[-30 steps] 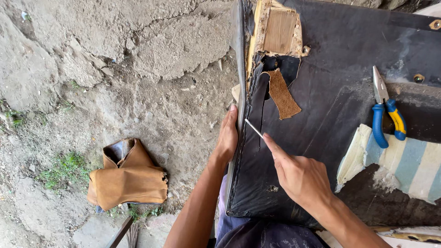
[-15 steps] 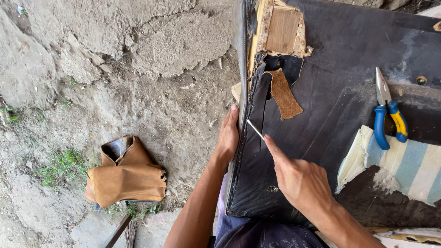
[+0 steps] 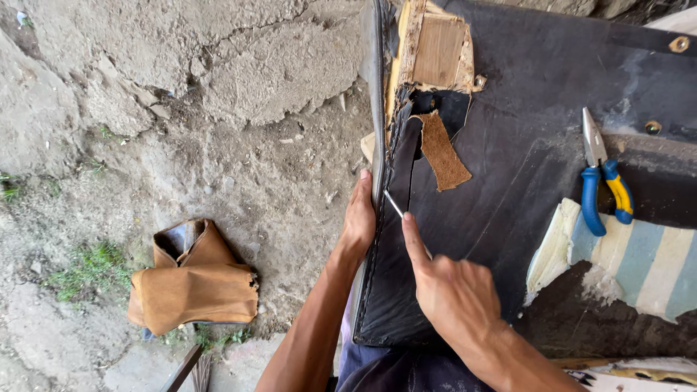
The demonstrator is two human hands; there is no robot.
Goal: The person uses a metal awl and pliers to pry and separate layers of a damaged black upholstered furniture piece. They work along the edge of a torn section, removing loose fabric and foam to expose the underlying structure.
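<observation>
Big black seat cover (image 3: 537,145) lies across the person's lap over cracked dirt ground (image 3: 218,109), torn at the top showing wood and foam. Tan leather piece (image 3: 192,287) sits on the ground, well apart. Left hand (image 3: 359,221) clamps the cover's left edge, fingers wrapped. Right hand (image 3: 454,290) pinches a thin metal needle (image 3: 394,204), tip at the seam. Blue-yellow pliers (image 3: 604,185) rest on the cover.

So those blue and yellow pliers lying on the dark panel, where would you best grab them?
Best by the two handles. The pliers lie flat on the dark panel, metal nose pointing away from the person, blue and yellow handles toward them. Coming down from above at the near end, a hand could probably close round both handles at once. The right hand is the nearer, but it holds a thin metal tool.
</observation>
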